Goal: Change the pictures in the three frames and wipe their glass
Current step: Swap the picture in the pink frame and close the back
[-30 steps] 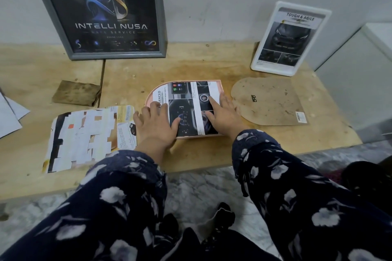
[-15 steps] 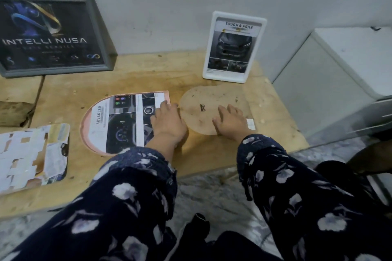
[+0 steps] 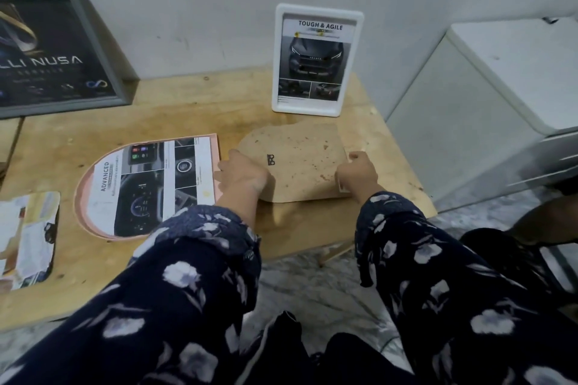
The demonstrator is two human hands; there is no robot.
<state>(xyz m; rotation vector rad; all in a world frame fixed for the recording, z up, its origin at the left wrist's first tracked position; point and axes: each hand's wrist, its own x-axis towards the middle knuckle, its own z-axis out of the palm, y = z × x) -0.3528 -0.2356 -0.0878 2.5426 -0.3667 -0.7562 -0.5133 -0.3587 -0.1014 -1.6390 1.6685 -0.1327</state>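
Brown fibreboard backing panel [image 3: 297,159], arch-shaped, lies flat on the plywood table [image 3: 175,116] just right of the pink arched frame [image 3: 82,197], which lies face-down with the new dashboard print [image 3: 150,184] resting loose in it. Left hand [image 3: 242,173] grips the panel's left edge, fingers curled under or against it; right hand [image 3: 356,170] pinches the right edge near a small white sticker, fingers bent round the board. Exact fingertip contact under the panel is hidden. Panel sits between the two hands, touching both, its curved end pointing toward the frame. Risks, as judged: the print is unsecured, so dragging the board across it could slide it askew or crease a corner; the left wrist is already over the frame's square end and could nudge the paper. Board may need turning to match the arch; forcing it in misaligned could buckle the print. White upright frame [image 3: 317,59] stands close behind, and a high lift could knock it.
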